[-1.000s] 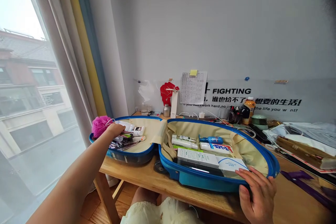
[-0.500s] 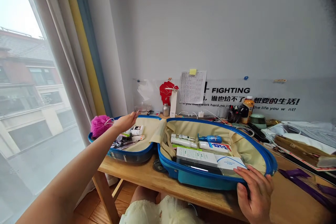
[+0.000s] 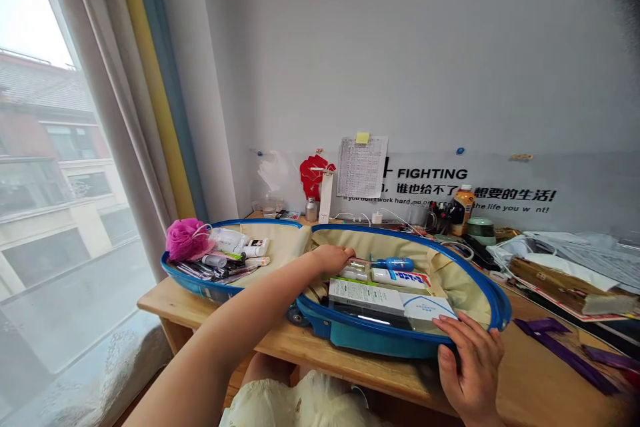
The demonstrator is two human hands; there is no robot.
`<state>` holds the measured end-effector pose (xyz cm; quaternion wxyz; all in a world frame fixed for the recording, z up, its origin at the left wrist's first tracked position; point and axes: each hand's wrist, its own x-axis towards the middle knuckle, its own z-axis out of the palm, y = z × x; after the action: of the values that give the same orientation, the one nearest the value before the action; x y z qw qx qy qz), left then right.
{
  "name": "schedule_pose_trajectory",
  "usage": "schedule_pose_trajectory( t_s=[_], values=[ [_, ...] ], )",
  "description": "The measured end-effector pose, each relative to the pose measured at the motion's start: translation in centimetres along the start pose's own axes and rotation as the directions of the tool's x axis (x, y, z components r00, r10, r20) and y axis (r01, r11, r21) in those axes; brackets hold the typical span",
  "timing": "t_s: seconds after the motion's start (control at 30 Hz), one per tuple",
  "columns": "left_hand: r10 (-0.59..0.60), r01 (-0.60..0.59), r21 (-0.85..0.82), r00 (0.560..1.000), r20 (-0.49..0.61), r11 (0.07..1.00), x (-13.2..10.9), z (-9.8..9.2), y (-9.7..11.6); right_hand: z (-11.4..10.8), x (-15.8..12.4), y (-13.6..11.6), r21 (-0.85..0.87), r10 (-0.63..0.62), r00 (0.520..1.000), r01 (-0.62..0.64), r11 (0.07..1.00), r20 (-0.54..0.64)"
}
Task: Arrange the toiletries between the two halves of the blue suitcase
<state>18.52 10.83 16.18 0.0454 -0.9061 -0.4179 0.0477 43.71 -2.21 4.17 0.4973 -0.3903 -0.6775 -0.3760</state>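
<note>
A small blue suitcase [image 3: 370, 340] lies open on a wooden desk [image 3: 540, 380], both halves lined in beige. My left hand [image 3: 333, 257] reaches into the right half and rests on the white and green tubes [image 3: 356, 273] there, fingers curled over them. Beside those tubes lie a blue bottle [image 3: 395, 263], a toothpaste tube [image 3: 400, 277] and a white box [image 3: 367, 295]. My right hand [image 3: 470, 363] lies flat on the near rim of the right half, fingers spread. The left half holds a pink bath pouf [image 3: 185, 239] and several small toiletries [image 3: 227, 260].
A window and curtains [image 3: 150, 100] stand at the left. Along the wall at the back of the desk are a paper list [image 3: 361, 167], a small metal bottle [image 3: 311, 209], cables and an orange-capped bottle [image 3: 461, 201]. Papers and a purple object [image 3: 555, 340] lie at the right.
My left hand has moved from the left half of the suitcase, past its far rim, across to the tubes in the right half. My right hand has stayed on the rim.
</note>
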Motion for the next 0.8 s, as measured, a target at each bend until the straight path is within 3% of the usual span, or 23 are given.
schedule_pose_trajectory(
  t_s=[0.33,0.47,0.57,0.67,0.8],
  values=[
    [0.057,-0.048,-0.070,0.989,0.137,0.996,0.4,1.8,-0.8,0.2,0.1,-0.1,0.021,0.014,1.000,-0.013,1.000,-0.026],
    [0.036,-0.025,-0.107,0.994,0.099,0.994,0.3,1.9,-0.7,0.1,0.1,-0.1,0.006,-0.003,1.000,0.003,1.000,-0.010],
    [-0.013,0.015,-0.141,1.000,0.011,0.990,-0.1,1.1,-1.4,0.0,0.3,-0.1,0.011,-0.009,1.000,0.010,1.000,-0.013],
    [-0.145,0.123,-0.170,0.981,-0.126,0.978,-1.3,-0.2,-4.0,-0.1,0.4,-0.1,0.005,-0.026,1.000,0.026,1.000,-0.009],
    [-0.383,0.353,-0.169,0.901,-0.204,0.920,-5.4,-0.8,-10.3,-0.1,0.5,-0.1,0.003,-0.034,0.999,0.034,0.999,-0.006]
  ],
)
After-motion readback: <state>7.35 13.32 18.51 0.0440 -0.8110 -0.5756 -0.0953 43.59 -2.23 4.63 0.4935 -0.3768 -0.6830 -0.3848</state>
